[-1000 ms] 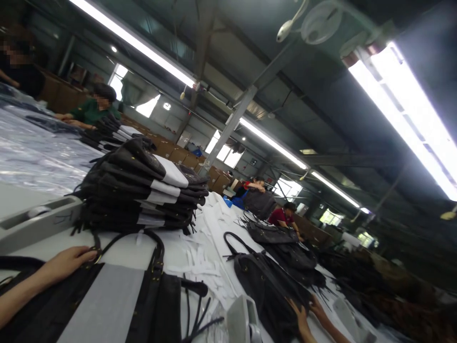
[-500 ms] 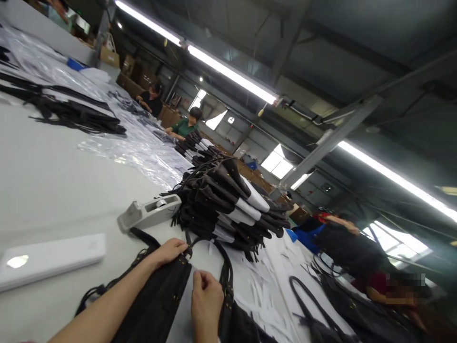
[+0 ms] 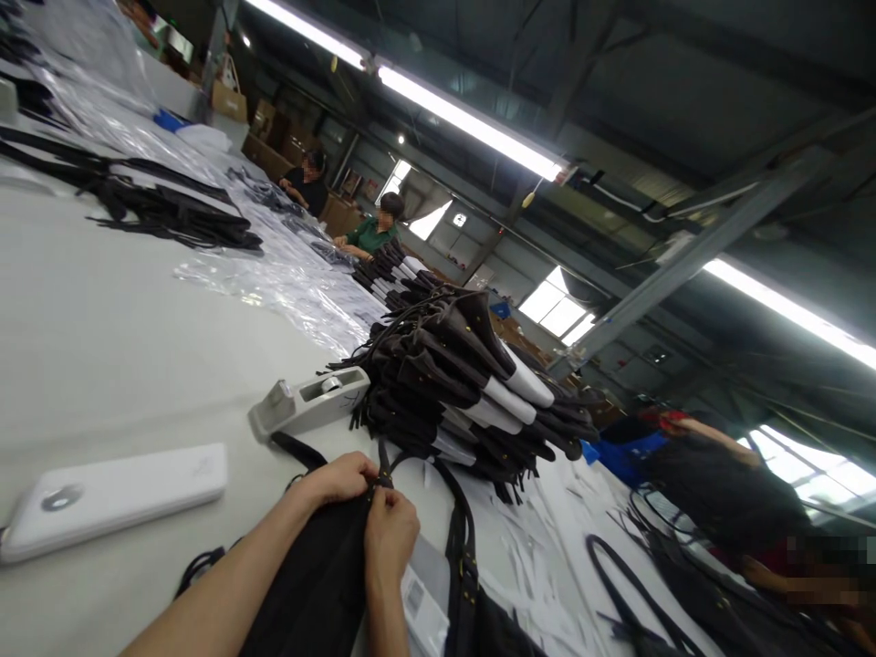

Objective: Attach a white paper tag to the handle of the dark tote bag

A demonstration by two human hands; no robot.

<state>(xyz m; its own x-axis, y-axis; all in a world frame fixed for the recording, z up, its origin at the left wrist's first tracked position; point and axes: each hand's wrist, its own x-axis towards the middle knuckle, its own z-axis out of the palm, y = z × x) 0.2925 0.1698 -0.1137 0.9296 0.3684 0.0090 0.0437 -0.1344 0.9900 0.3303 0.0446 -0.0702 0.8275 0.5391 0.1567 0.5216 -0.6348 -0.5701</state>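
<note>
On a long white table [image 3: 102, 347] in a workshop, the left hand [image 3: 340, 477] and right hand [image 3: 390, 534] both pinch the strap [image 3: 383, 459] of a dark bag [image 3: 315, 584] lying flat before the person. The strap could slip free, or snag the stack of bags [image 3: 452, 383] just behind. A tape dispenser [image 3: 307, 401] and white box [image 3: 116, 497] sit close by on the left.

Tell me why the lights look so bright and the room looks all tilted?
Head view: the ceiling tube lights glare to pure white and the windows wash out; the wide lens tilts and bends the table; the left hand and right hand on the black bag look fairly sharp, while the person at the right edge is smeared.
</note>
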